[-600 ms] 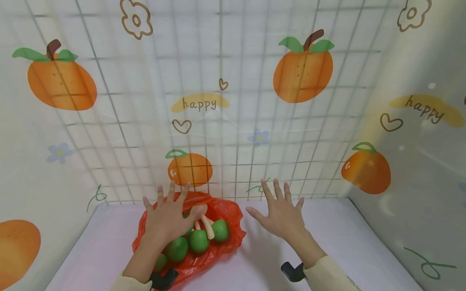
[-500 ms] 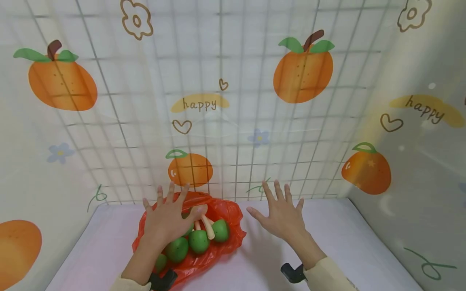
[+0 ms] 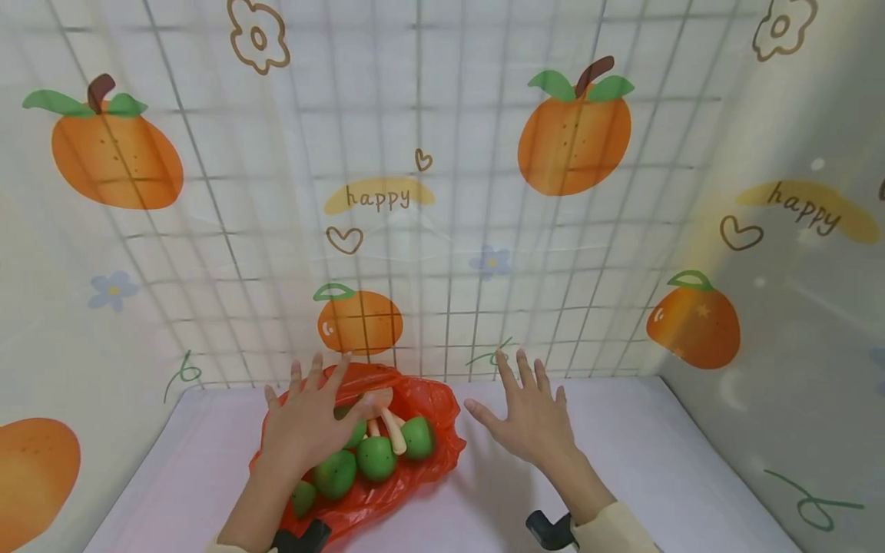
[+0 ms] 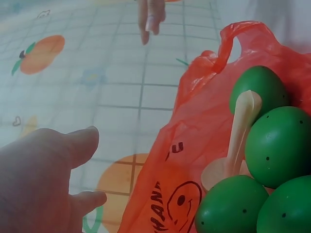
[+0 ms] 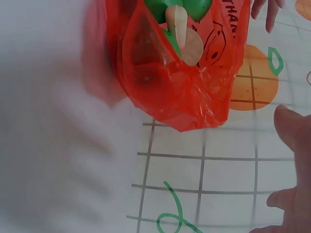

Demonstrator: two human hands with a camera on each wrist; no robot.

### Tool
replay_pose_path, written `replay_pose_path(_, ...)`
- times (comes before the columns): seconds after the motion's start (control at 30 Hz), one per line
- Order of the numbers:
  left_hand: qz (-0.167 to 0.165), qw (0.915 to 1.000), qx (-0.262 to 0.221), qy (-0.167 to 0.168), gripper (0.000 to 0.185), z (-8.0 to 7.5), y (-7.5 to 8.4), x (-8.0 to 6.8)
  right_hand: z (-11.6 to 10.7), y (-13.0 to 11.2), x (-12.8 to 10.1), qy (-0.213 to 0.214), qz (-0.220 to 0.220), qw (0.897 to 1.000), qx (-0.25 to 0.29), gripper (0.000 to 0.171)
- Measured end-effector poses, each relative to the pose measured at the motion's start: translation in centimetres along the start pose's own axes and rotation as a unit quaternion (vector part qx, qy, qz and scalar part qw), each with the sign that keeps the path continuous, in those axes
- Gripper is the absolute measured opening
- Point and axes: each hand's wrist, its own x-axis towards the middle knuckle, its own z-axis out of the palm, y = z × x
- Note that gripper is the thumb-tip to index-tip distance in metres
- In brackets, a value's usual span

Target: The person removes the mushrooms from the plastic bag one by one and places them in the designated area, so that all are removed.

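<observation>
A red plastic bag (image 3: 425, 399) lies open on the pale table (image 3: 643, 461), holding several green toy mushrooms (image 3: 376, 458) with beige stems (image 3: 394, 430). My left hand (image 3: 311, 422) hovers spread over the bag's mouth with straight fingers, holding nothing. In the left wrist view its thumb (image 4: 53, 160) is beside the bag (image 4: 189, 155) and apart from the mushrooms (image 4: 277, 145). My right hand (image 3: 528, 415) is spread open just right of the bag, above the table. The right wrist view shows the bag (image 5: 180, 92) from the side and my right fingers (image 5: 291, 141).
A wire-grid back wall (image 3: 442, 230) covered in a sheet printed with oranges stands close behind the bag. Similar printed walls close the left (image 3: 55, 346) and right (image 3: 795, 322) sides. Black wrist mounts (image 3: 546, 530) sit at the lower edge.
Both hands have sunk slightly lower and a little left in the head view, still spread. The bag and mushrooms have not moved.
</observation>
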Motion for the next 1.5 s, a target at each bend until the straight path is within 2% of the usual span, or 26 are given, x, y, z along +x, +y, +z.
replay_pose_path(0.23, 0.000, 0.9999, -0.013, 0.006, 0.097, -0.3, -0.5, -0.8, 0.4, -0.7, -0.3, -0.006, -0.004, 1.000, 0.007, 0.100)
replay_pose_path(0.5, 0.009, 0.9995, -0.021, 0.021, 0.096, 0.0, -1.3, -1.3, 1.0, -1.3, -0.7, -0.004, 0.001, 1.000, 0.029, 0.100)
replay_pose_path(0.77, -0.002, 0.9991, -0.040, 0.010, 0.090, 0.1, -2.0, -1.7, 1.7, -2.0, -1.3, 0.012, -0.010, 0.998, 0.058, 0.099)
replay_pose_path(1.0, -0.008, 0.9984, -0.056, 0.006, 0.089, 0.1, -2.3, -2.3, 2.2, -2.6, -1.5, -0.002, 0.002, 0.997, 0.082, 0.097)
replay_pose_path(1.23, 0.002, 0.9954, -0.094, 0.016, 0.082, -0.1, -2.9, -2.9, 2.9, -3.1, -1.7, -0.006, 0.013, 0.994, 0.110, 0.095)
replay_pose_path(1.5, 0.010, 0.9900, -0.140, 0.017, 0.091, 0.0, -3.4, -3.3, 3.4, -3.7, -2.0, -0.019, 0.020, 0.990, 0.136, 0.096)
